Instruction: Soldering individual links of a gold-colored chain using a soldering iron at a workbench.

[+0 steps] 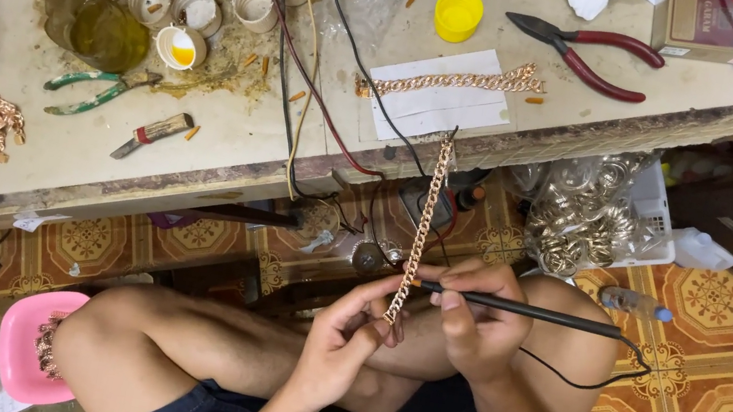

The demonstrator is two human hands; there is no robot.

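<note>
Left grip (344, 338) pinches the lower end of a gold link chain (423, 225); right grip (472, 323) is pressed together around a thin black wired tool (526, 311).

The chain runs up from the left fingers, over the person's knees, to the edge of the surface (230, 140), with the tool's tip touching it just above the pinch. On the surface behind the chain's top lies a second chain (455, 81) on white paper, a yellow cap (458, 13) beyond it. Left of that chain stand small white cups (195, 17), one holding yellow liquid, and a glass bowl (96, 26) of yellowish fluid. Right of the held chain, a clear bag (586, 211) in a white basket holds metal rings, hard to make out. Far lower left, a pink tray (21, 343) holds a chain piece, partly hidden by the knee.
</note>
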